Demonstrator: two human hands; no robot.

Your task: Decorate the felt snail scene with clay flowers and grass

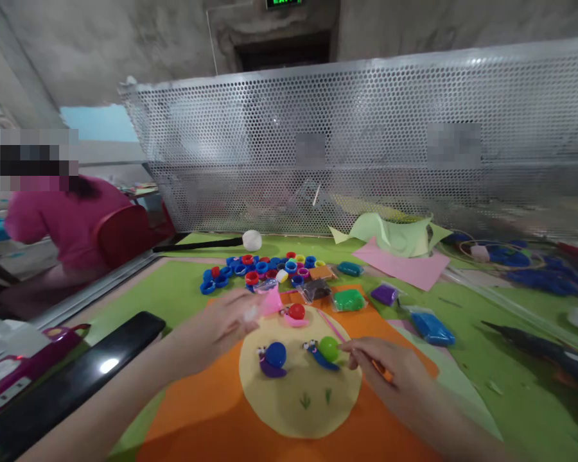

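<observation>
Sitting on our pale yellow circle [270, 404] are three little snails with round eyes. The blue-shelled snail [275, 357] has a purple body and is on the left. The green-shelled snail [328, 350] has a blue body and is on the right. The red-shelled snail [297, 312] has a pink body and is near the top edge. Below them we see small green marks [305, 402] like grass.

Our right hand [383, 366] is just beside the green-shelled snail. Its fingertips are close together at the end of a thin pink stick [331, 325], but we cannot tell if they pinch it. Our left hand [226, 324] is by the circle's top left edge, next to a pink piece [270, 301]. It is blurry, so we cannot tell if it holds anything.

Under the circle we have orange paper [187, 417]. Past it are lots of bright plastic rings [252, 278], and near them a green packet [349, 299], a purple packet [384, 294] and a blue packet [431, 326]. Far to our right is a black tool [534, 343]. To our left lies a shiny black slab [77, 378]. Behind everything we see a metal screen [366, 109] full of holes, and a person in pink [77, 221] sits off to the left
</observation>
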